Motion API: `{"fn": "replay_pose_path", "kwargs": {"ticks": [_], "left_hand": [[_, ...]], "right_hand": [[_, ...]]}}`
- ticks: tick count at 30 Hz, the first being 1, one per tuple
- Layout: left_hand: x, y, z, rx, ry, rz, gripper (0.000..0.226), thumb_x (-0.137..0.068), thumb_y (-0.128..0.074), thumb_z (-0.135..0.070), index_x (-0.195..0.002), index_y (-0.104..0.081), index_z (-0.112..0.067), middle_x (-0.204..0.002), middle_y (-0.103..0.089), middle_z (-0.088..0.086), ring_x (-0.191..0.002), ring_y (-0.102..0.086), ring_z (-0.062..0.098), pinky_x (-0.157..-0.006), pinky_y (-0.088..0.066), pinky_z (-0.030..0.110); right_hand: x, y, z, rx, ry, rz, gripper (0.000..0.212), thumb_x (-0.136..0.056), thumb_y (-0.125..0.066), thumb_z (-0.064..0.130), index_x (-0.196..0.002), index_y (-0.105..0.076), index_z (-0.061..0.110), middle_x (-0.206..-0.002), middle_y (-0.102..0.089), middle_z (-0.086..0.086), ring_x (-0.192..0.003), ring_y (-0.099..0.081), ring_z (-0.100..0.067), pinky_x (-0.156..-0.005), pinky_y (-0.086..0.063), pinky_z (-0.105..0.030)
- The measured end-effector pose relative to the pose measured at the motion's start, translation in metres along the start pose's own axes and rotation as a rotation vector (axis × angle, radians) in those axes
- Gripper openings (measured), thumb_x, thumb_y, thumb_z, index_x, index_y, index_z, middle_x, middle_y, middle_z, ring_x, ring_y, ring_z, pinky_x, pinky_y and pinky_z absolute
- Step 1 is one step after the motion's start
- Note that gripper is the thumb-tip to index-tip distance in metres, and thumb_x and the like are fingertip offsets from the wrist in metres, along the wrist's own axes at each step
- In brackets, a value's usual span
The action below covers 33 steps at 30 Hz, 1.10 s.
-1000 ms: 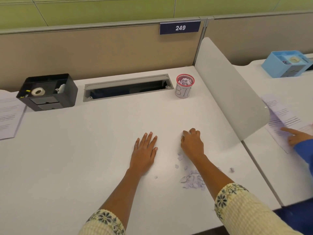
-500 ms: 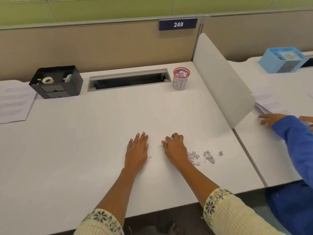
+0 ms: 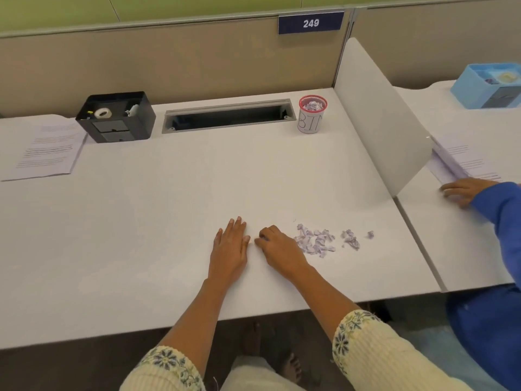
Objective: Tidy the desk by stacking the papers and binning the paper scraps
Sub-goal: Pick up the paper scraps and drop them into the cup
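White desk: featherlight crumpled scraps lie at 3 o'clock of the right hand. Its fingers are curled, and I cannot tell whether they pinch anything. The left hand lies flat. Best scooped together, I judge.

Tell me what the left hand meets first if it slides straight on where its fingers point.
Only bare desk at first. The left hand lies flat, pointing away and slightly right; it would probably reach the cable slot, passing left of the bin, though that margin is hard to judge.

White digits "249" stand on a dark blue sign on the partition at 12 o'clock. Handwritten "BIN" marks the red-rimmed cup at 1 o'clock. Print on the sheets at 9 o'clock is unreadable.
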<state>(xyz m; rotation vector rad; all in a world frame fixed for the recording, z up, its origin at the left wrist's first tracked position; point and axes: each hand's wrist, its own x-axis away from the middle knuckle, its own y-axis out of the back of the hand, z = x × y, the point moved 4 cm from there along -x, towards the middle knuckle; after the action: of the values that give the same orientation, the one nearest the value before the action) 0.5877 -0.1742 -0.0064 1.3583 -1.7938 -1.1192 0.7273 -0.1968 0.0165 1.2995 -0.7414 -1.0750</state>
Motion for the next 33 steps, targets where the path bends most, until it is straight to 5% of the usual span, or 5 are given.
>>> {"fn": "replay_pose_path", "kwargs": {"ticks": [7,14,19,28,33], "left_hand": [[0.001,-0.006,-0.013,-0.112,0.039,0.004,0.052,-0.105,-0.024,-0.035,-0.154,-0.020,-0.018,-0.162,-0.012,-0.003,-0.150,-0.003,0.012,-0.121,0.001,0.038],[-0.005,-0.006,-0.023,-0.170,0.017,0.027,0.052,-0.105,-0.022,-0.034,-0.154,-0.019,-0.018,-0.162,-0.008,-0.002,-0.150,-0.001,0.014,-0.122,0.003,0.041],[-0.008,-0.006,-0.026,-0.170,0.015,0.048,0.053,-0.105,-0.022,-0.034,-0.154,-0.017,-0.018,-0.163,-0.006,-0.002,-0.150,0.000,0.014,-0.122,0.004,0.041],[-0.013,-0.007,-0.029,-0.208,0.027,0.073,0.054,-0.105,-0.020,-0.037,-0.155,-0.013,-0.018,-0.163,-0.004,-0.001,-0.150,0.002,0.014,-0.121,0.004,0.042],[-0.016,-0.006,-0.028,-0.202,0.032,0.070,0.054,-0.105,-0.022,-0.037,-0.155,-0.015,-0.017,-0.163,-0.005,-0.001,-0.150,0.000,0.014,-0.121,0.003,0.043]], "right_hand": [[0.042,0.019,-0.048,0.089,-0.112,-0.229,0.017,-0.069,-0.080,0.002,-0.084,-0.075,0.008,-0.086,-0.070,-0.006,-0.081,-0.065,-0.026,-0.082,-0.055,-0.036],[0.084,0.048,-0.110,-0.080,-0.660,-0.386,0.033,-0.089,-0.065,0.035,-0.116,-0.069,0.017,-0.118,-0.066,-0.006,-0.112,-0.053,-0.029,-0.089,-0.049,-0.041],[0.107,0.045,-0.136,-0.128,-1.012,-0.212,0.058,-0.090,-0.050,0.059,-0.134,-0.055,0.021,-0.144,-0.044,-0.013,-0.131,-0.032,-0.034,-0.103,-0.039,-0.050],[0.088,0.018,-0.090,-0.276,-1.022,-0.080,0.073,-0.089,-0.044,0.065,-0.146,-0.035,0.021,-0.157,-0.015,-0.018,-0.145,-0.002,-0.039,-0.119,-0.008,-0.052],[0.068,0.011,-0.065,-0.315,-0.977,-0.001,0.075,-0.088,-0.055,0.039,-0.152,-0.021,0.021,-0.159,-0.005,-0.019,-0.145,0.006,-0.042,-0.118,-0.002,-0.053]]}}
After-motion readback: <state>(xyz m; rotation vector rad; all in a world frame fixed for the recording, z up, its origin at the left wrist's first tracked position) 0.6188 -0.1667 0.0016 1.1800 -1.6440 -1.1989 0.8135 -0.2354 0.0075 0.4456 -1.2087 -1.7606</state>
